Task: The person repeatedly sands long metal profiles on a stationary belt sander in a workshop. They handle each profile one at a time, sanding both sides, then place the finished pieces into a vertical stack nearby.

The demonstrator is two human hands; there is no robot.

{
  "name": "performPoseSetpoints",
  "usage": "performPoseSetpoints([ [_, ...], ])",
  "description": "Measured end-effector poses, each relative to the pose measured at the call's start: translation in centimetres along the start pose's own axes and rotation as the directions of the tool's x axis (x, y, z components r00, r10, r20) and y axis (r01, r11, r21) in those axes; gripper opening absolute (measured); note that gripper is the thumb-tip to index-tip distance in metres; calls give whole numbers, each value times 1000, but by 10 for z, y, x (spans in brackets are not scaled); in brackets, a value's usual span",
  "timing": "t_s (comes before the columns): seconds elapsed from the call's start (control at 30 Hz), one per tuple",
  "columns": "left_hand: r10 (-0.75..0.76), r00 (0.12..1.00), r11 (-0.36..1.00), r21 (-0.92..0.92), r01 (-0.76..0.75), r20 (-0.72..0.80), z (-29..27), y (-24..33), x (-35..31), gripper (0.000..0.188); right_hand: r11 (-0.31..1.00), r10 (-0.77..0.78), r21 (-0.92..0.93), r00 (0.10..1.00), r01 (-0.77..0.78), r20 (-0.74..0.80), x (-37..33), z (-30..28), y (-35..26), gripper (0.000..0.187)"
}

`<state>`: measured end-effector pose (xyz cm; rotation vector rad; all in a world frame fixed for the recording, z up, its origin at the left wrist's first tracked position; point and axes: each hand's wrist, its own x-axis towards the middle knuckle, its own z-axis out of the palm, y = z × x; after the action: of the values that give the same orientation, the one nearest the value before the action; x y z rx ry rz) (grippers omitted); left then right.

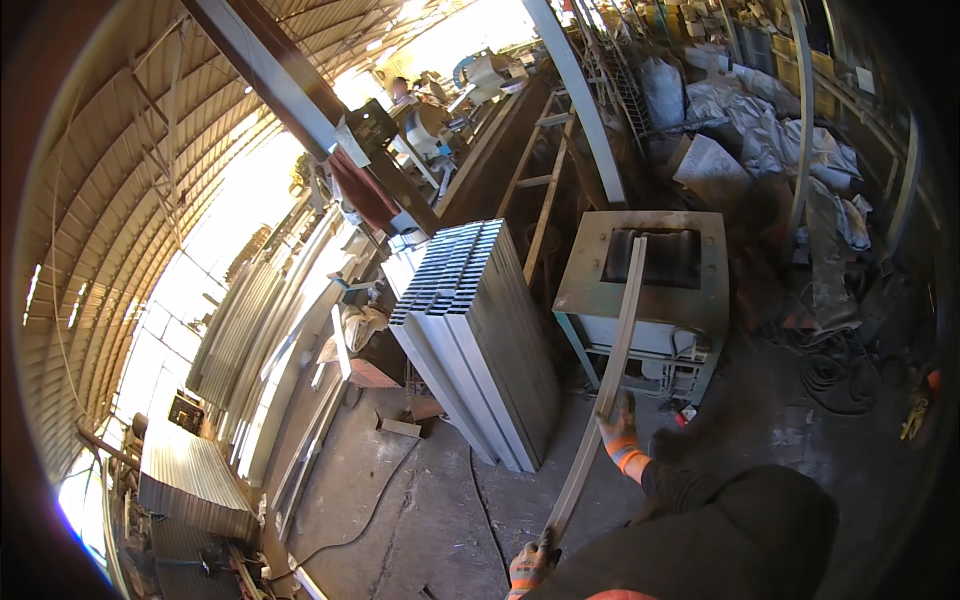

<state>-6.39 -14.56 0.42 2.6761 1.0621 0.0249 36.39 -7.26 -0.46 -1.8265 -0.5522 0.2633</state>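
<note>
A long, straight metal bar (618, 350) slants up and away from me, its far end over the dark opening in the top of a metal-topped machine (578, 280). My left hand (533, 566), in a grey and orange glove, is closed around the bar's near end at the bottom of the view. Farther up, my right hand (621, 436), gloved alike, grips the bar from its right side; part of its fingers is hidden behind the bar. To the left of the machine stands a tall stack of metal profiles (480, 335).
A wooden ladder (548, 190) leans behind the stack. Black cables (372, 515) trail over the concrete floor. Long metal sheets (195, 475) lie at left, near a steel column (280, 75). Coiled hose (838, 380) and silvery sheeting (745, 110) lie at right.
</note>
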Motion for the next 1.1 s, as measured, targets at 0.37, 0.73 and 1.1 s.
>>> performPoseSetpoints([
  [0.37, -93, 990, 918, -376, 125, 102, -34, 1, -49, 96, 513, 366, 423, 636, -747, 680, -95, 51, 74, 54],
  [0.73, -343, 886, 623, -631, 463, 311, -59, -1, -60, 74, 400, 531, 338, 516, -852, 672, -115, -11, 13, 24],
  [1.1, -338, 696, -130, -764, 632, 634, -102, -9, -67, 41, 94, 197, 398, 409, -913, 891, -128, -33, 6, 45],
])
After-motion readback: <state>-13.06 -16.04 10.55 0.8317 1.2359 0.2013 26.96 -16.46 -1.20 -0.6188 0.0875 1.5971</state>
